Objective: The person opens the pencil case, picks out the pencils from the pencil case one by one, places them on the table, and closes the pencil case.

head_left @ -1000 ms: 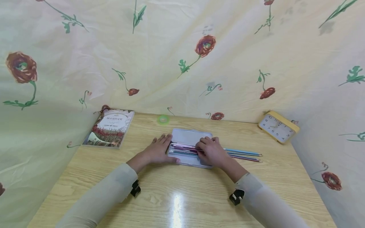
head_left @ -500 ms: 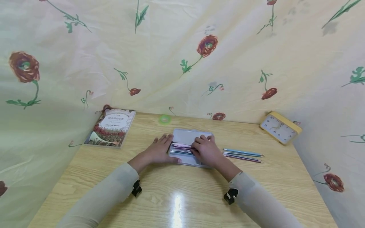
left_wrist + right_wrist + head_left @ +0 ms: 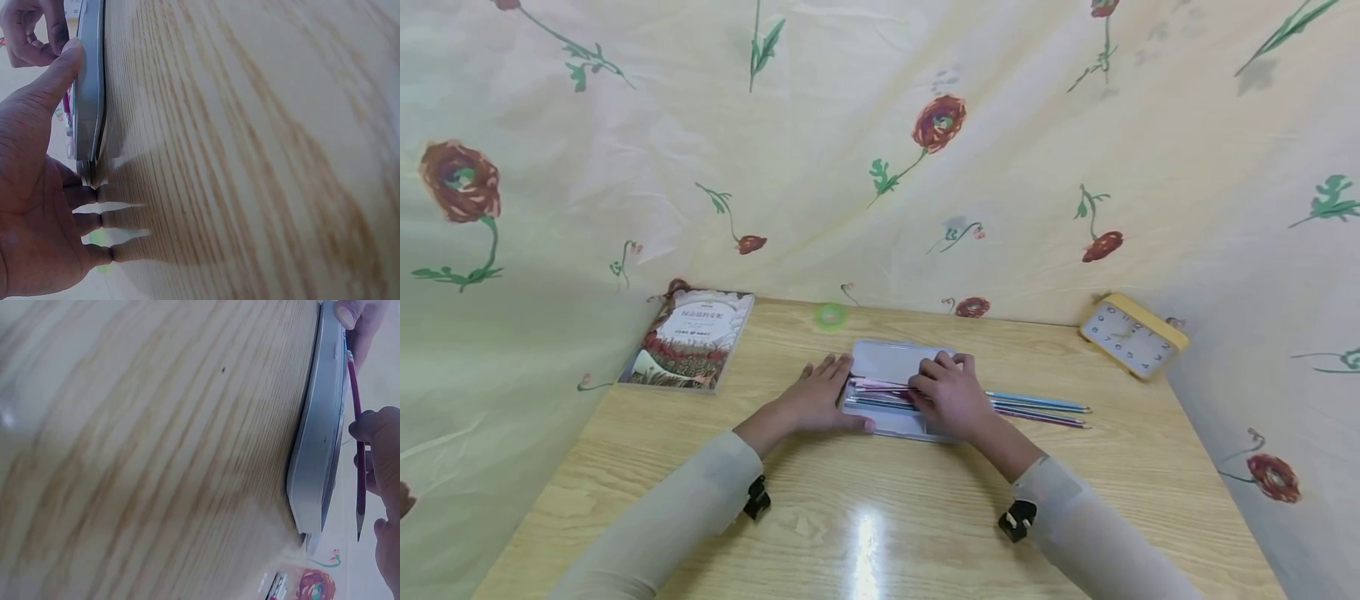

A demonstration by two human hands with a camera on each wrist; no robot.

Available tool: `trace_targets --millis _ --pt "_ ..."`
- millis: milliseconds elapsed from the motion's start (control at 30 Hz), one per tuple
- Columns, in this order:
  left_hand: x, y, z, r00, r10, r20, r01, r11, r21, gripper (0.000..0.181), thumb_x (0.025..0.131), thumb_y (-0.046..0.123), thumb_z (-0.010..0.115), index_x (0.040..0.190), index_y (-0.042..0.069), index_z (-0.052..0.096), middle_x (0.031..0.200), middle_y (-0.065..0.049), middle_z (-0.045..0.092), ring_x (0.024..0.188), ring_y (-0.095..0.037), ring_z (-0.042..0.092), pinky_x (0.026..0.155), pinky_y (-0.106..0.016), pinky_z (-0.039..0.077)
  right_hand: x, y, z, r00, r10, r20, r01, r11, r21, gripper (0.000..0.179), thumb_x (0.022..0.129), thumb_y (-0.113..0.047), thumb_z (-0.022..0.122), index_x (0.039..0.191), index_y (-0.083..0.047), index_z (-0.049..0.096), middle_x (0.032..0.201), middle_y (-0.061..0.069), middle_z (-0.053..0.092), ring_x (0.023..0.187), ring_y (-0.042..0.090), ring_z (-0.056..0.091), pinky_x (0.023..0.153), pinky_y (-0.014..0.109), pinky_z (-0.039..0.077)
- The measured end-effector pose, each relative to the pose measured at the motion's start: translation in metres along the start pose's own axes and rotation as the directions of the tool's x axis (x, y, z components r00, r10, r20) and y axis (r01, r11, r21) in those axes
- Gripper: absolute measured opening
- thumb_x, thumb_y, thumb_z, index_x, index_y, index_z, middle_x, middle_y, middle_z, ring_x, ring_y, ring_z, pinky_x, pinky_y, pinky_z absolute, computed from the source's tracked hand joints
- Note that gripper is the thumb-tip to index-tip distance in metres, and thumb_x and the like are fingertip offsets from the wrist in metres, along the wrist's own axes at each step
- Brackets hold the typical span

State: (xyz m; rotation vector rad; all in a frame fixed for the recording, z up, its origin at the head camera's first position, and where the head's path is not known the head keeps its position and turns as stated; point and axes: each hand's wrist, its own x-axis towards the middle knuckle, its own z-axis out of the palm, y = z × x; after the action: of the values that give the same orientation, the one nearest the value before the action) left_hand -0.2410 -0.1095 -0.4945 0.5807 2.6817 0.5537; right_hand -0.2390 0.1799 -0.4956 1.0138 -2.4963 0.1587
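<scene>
A pale pencil case [image 3: 887, 358] lies open on the table, lid folded back, with several pencils [image 3: 874, 403] in its tray. My left hand [image 3: 814, 402] rests at the case's left end, fingers straight, its thumb [image 3: 65, 62] on the front rim. Over the right half of the case, my right hand [image 3: 953, 400] pinches a dark red pencil [image 3: 356, 394]. That pencil slants close above the tray in the right wrist view, its sharpened tip past the fingers. Several blue and dark pencils [image 3: 1048, 404] lie on the table right of the case.
A book [image 3: 688, 337] lies at the back left, and a green tape ring [image 3: 831, 315] near the back edge. A yellow alarm clock [image 3: 1133, 336] stands at the back right. Flowered cloth [image 3: 820, 167] hangs behind the table.
My right hand shifted slightly left over the case, then a little back to the right. My left hand, the case and the loose pencils have stayed in place.
</scene>
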Motion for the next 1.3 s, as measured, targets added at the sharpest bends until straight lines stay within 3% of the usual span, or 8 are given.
trace_targets --millis 300,700,800,1067,1300 --pt "0.0 -0.001 0.003 1.0 0.0 -0.003 0.0 1.0 0.006 0.136 0.087 0.086 0.071 0.178 0.006 0.009 0.188 -0.012 0.011 0.176 -0.036 0.005 0.142 -0.059 0.006 -0.011 0.01 -0.005 0.999 -0.032 -0.04 0.031 0.999 -0.024 0.013 0.091 -0.021 0.092 0.101 -0.018 0.084 0.094 0.0 0.071 0.092 0.025 0.058 0.092 0.061 0.054" --pt "0.001 -0.003 0.004 1.0 -0.001 -0.006 0.001 1.0 0.001 0.136 0.087 0.086 0.071 0.178 0.006 0.01 0.188 -0.013 0.011 0.176 -0.037 0.005 0.142 -0.059 0.006 -0.033 0.027 -0.02 0.998 -0.01 -0.061 0.009 1.0 -0.008 0.015 0.089 -0.016 0.094 0.101 -0.015 0.083 0.094 0.001 0.072 0.091 0.025 0.057 0.092 0.063 0.053" --pt "0.0 -0.001 0.002 1.0 -0.001 -0.006 0.001 1.0 -0.004 0.135 0.088 0.085 0.072 0.178 0.005 0.01 0.188 -0.013 0.012 0.175 -0.037 0.005 0.142 -0.059 0.006 -0.042 0.035 -0.023 0.999 0.003 -0.049 -0.004 1.0 -0.022 0.019 0.087 -0.013 0.094 0.103 -0.014 0.083 0.096 0.002 0.072 0.092 0.026 0.057 0.091 0.064 0.053" --pt "-0.003 0.002 0.002 1.0 -0.002 0.0 0.002 1.0 -0.009 0.134 0.089 0.083 0.072 0.178 0.006 0.01 0.188 -0.013 0.012 0.176 -0.036 0.005 0.142 -0.059 0.006 -0.072 0.059 -0.028 0.993 0.018 -0.115 -0.018 1.0 0.0 0.018 0.087 -0.007 0.09 0.1 -0.015 0.08 0.092 0.0 0.068 0.088 0.026 0.057 0.087 0.068 0.05" --pt "-0.002 0.002 0.0 1.0 -0.005 0.002 0.005 1.0 -0.012 0.133 0.089 0.083 0.073 0.178 0.006 0.01 0.187 -0.014 0.012 0.175 -0.037 0.005 0.142 -0.06 0.006 -0.101 0.076 -0.037 0.993 0.078 -0.086 -0.079 0.997 -0.013 0.023 0.084 -0.007 0.092 0.101 -0.015 0.08 0.093 -0.001 0.07 0.089 0.025 0.056 0.089 0.069 0.048"
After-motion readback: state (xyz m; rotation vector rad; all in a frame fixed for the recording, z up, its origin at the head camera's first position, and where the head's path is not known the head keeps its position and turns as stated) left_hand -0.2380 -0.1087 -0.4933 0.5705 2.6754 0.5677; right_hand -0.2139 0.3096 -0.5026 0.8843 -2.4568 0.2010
